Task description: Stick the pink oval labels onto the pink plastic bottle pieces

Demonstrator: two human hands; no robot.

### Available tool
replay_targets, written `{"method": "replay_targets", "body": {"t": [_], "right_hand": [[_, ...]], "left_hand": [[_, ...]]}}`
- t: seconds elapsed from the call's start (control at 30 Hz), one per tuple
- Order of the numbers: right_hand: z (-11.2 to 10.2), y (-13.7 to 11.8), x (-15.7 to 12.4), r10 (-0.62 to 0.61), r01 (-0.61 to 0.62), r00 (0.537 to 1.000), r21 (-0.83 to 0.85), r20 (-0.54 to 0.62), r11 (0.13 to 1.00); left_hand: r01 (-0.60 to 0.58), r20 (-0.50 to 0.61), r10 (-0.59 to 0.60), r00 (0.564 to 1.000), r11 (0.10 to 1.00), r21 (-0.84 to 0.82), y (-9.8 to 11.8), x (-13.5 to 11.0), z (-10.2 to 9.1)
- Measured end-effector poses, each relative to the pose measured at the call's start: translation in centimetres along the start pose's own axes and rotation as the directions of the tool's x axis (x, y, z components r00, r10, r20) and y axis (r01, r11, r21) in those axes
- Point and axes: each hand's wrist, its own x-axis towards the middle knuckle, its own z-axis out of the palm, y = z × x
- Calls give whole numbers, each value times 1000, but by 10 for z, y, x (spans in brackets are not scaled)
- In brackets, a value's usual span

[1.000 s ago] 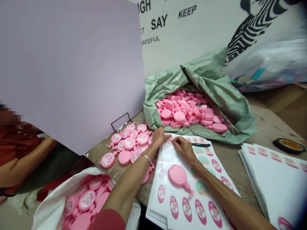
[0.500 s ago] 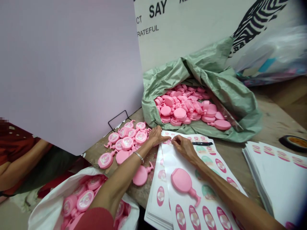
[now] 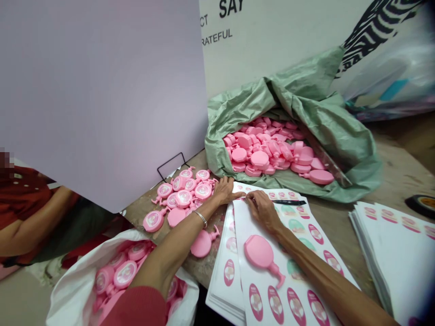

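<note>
My left hand (image 3: 224, 191) lies flat on the top left edge of a white sheet of pink oval labels (image 3: 261, 226). My right hand (image 3: 261, 210) is close beside it, fingertips on the same sheet near its top edge. Whether those fingertips pinch a label is hidden. A bare pink plastic bottle-shaped piece (image 3: 260, 252) lies on the sheet. Left of my left hand, labelled pink pieces (image 3: 183, 198) lie in a heap on the wooden table (image 3: 401, 181), and an unlabelled pink piece (image 3: 202, 243) lies under my left forearm.
A green bag (image 3: 340, 149) holds a pile of bare pink pieces (image 3: 265, 149). A white sack (image 3: 78, 0) is not it: a white sack (image 3: 136, 240) below holds labelled pieces. A stack of label sheets (image 3: 390, 258) and a tape roll (image 3: 421, 204) sit right. A person in red (image 3: 27, 203) sits left behind a lilac board (image 3: 102, 90).
My hands stay almost still at the top of the sheet. The whole view has drifted slightly, and the loose pink piece beside my left forearm now shows in full.
</note>
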Motion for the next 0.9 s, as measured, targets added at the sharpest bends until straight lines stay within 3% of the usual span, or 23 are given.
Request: {"method": "replay_targets", "body": {"t": [0.5,0.9], "right_hand": [[-4,-12,0,-42,43,998,19,-57,999],[-6,-12,1,142,-134,985,90,-96,987]], "left_hand": [[-5,-4,5,1000,1000,31,2,-2,1],[-2,-12,2,1000,999,43,2,-2,3]]}}
